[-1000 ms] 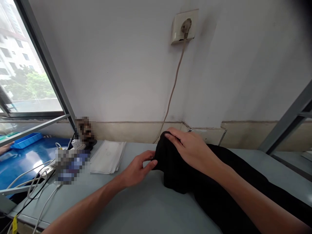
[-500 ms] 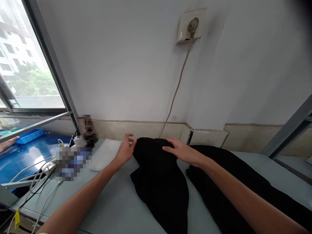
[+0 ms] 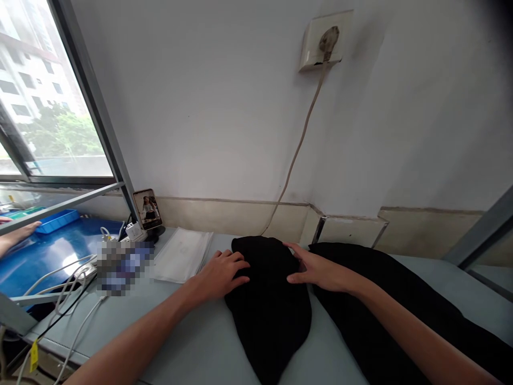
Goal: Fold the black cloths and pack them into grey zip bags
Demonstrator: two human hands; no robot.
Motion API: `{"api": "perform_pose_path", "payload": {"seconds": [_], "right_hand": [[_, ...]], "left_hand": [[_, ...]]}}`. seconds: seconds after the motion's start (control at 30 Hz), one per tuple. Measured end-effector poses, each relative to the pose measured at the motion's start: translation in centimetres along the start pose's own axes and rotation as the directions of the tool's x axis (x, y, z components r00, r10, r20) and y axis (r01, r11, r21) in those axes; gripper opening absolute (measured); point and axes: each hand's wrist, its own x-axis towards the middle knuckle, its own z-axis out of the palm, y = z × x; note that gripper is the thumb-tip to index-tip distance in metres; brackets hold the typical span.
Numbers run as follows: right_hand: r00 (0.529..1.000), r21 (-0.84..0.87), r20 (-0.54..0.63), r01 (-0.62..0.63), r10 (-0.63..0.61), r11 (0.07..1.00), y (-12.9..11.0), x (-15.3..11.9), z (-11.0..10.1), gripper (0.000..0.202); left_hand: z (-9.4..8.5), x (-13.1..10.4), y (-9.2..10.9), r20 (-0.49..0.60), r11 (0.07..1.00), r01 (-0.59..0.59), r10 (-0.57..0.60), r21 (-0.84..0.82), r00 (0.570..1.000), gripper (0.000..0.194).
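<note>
A piece of black cloth (image 3: 270, 299) lies on the grey-green table (image 3: 192, 342), its rounded end toward the wall and a pointed end toward me. At its left edge, my left hand (image 3: 224, 272) rests with bent, slightly parted fingers and the thumb over the cloth. My right hand (image 3: 315, 270) is at the opposite edge, its thumb and fingers apart. Neither hand plainly pinches the fabric. Beside it on the right, a second, longer black cloth (image 3: 380, 278) stretches out under my right forearm.
Translucent plastic bags (image 3: 182, 255) lie left of the cloth. Behind them a phone (image 3: 148, 208) stands on a holder. White cables (image 3: 66, 305) run along the left edge. A blue tray (image 3: 58, 220) and another person's hand (image 3: 20, 235) are beyond the frame. A power cord (image 3: 300, 139) hangs down the wall.
My left hand has come nearer and over the cloth's left edge. My right hand has slid slightly nearer with its fingers wider. The cloth's left corner flap now lies smoothed into a rounded outline.
</note>
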Motion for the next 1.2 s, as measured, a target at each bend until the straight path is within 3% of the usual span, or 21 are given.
{"api": "perform_pose_path", "payload": {"seconds": [0.1, 0.2, 0.3, 0.37, 0.47, 0.53, 0.6, 0.63, 0.77, 0.97, 1.2], "right_hand": [[0.998, -0.126, 0.045, -0.048, 0.054, 0.991, -0.5, -1.5, 0.7, 0.093], [0.999, -0.221, -0.034, -0.038, 0.031, 0.974, -1.4, -3.0, 1.6, 0.071], [0.996, -0.263, -0.032, 0.073, -0.084, 0.962, -2.2, -4.2, 2.4, 0.044], [0.990, -0.318, -0.020, 0.125, -0.139, 0.940, -2.4, -4.5, 2.9, 0.030], [0.980, -0.400, -0.046, 0.159, -0.193, 0.903, -2.2, -4.4, 3.2, 0.022], [0.973, -0.399, -0.084, 0.163, -0.213, 0.902, -1.9, -4.2, 3.1, 0.024], [0.966, -0.344, -0.164, 0.133, -0.199, 0.929, -1.7, -4.0, 2.9, 0.027], [0.960, -0.296, -0.218, 0.106, -0.175, 0.949, -1.7, -3.9, 2.7, 0.028], [0.938, -0.140, -0.334, 0.042, -0.087, 0.989, -1.7, -3.8, 2.1, 0.026], [0.931, -0.387, -0.296, 0.088, -0.213, 0.918, -1.1, -4.1, 1.8, 0.009], [0.974, -0.423, -0.224, -0.063, -0.037, 0.904, -0.4, -4.9, 0.9, 0.012]], "left_hand": [[1.1, -0.2, -1.1, -0.036, 0.971, 0.133, -0.128, 0.198, 0.991, 0.035], [2.0, -0.3, -1.9, -0.095, 0.914, 0.251, -0.233, 0.319, 0.968, 0.036], [1.9, -0.3, -1.9, -0.152, 0.926, 0.228, -0.190, 0.301, 0.970, 0.034], [1.2, -0.2, -1.3, -0.172, 0.967, 0.154, -0.120, 0.201, 0.978, 0.026], [-0.2, -0.5, 0.2, -0.107, 0.998, -0.018, 0.011, -0.063, 0.994, 0.021], [-0.9, -0.9, 1.5, -0.048, 0.974, -0.085, 0.077, -0.210, 0.996, 0.043], [-1.2, -1.3, 2.6, -0.027, 0.963, -0.098, 0.094, -0.253, 0.995, 0.068], [-1.2, -1.4, 2.9, -0.027, 0.964, -0.094, 0.090, -0.248, 0.996, 0.069], [-0.9, -1.3, 2.5, -0.053, 0.988, -0.054, 0.046, -0.147, 0.998, 0.037], [-2.3, -1.0, 0.4, -0.030, 0.995, 0.080, -0.082, -0.064, 0.996, 0.042], [-4.9, -2.6, 0.4, 0.204, 0.981, 0.179, -0.189, 0.071, 0.961, 0.047]]}}
